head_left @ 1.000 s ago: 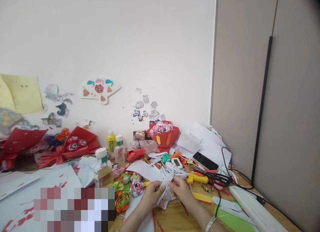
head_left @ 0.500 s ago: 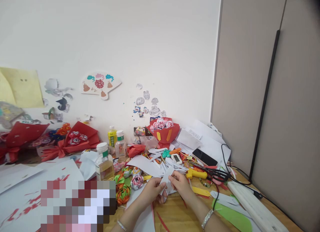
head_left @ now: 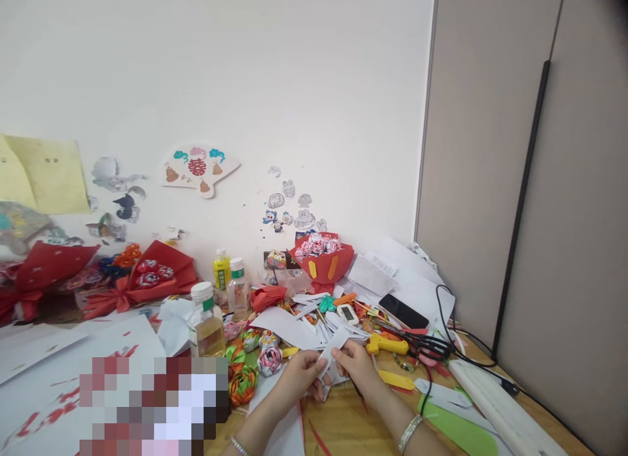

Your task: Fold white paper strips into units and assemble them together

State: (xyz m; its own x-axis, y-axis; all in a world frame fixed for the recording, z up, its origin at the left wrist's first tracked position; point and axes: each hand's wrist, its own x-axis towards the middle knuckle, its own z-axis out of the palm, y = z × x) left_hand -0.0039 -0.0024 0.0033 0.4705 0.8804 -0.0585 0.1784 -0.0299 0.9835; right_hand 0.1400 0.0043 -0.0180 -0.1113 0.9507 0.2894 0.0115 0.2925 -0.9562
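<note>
The left hand (head_left: 300, 373) and right hand (head_left: 357, 366) are pinching a white paper strip (head_left: 337, 340) that is sitting in front of the red bouquet (head_left: 321, 263); neat work is probably calling for even pressure from both sides and straight, uncrumpled edges

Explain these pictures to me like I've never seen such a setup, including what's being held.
There is no machine here: these are a person's bare hands, seen by one camera worn on the head, facing forward and down. The left hand and right hand together hold a strip of white paper above a cluttered wooden table. To the left lie colorful craft roses and a capped bottle of amber liquid; to the right, a yellow glue gun and a smartphone. Farther back, by the wall, stands a red-wrapped bouquet.
</note>
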